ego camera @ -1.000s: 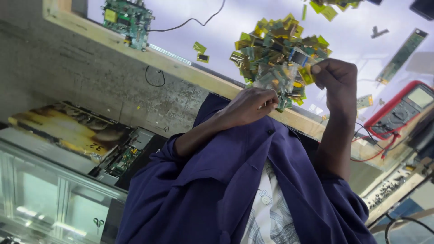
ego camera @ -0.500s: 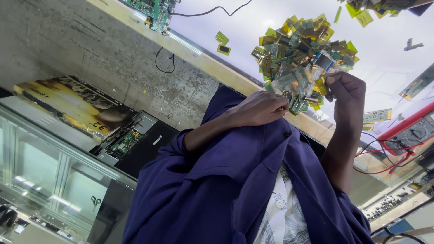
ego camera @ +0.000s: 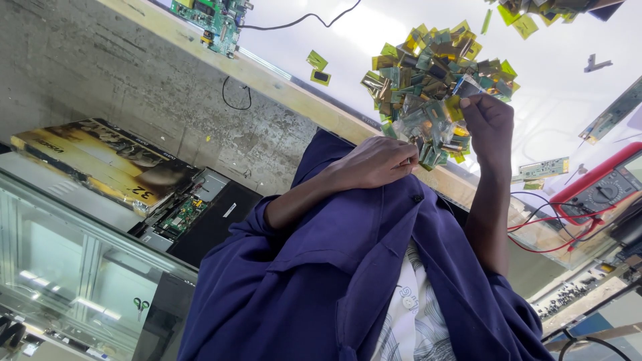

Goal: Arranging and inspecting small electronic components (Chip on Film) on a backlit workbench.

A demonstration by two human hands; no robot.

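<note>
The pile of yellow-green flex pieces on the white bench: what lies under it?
Only the white bench top shows around the pile. The right hand pinches one piece at its edge; the left hand rests below. Anything beneath the pile is covered.

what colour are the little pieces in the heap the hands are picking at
Mostly yellow-gold with green tints, in the pile of small pieces on the white table; the head view shows it.
</note>
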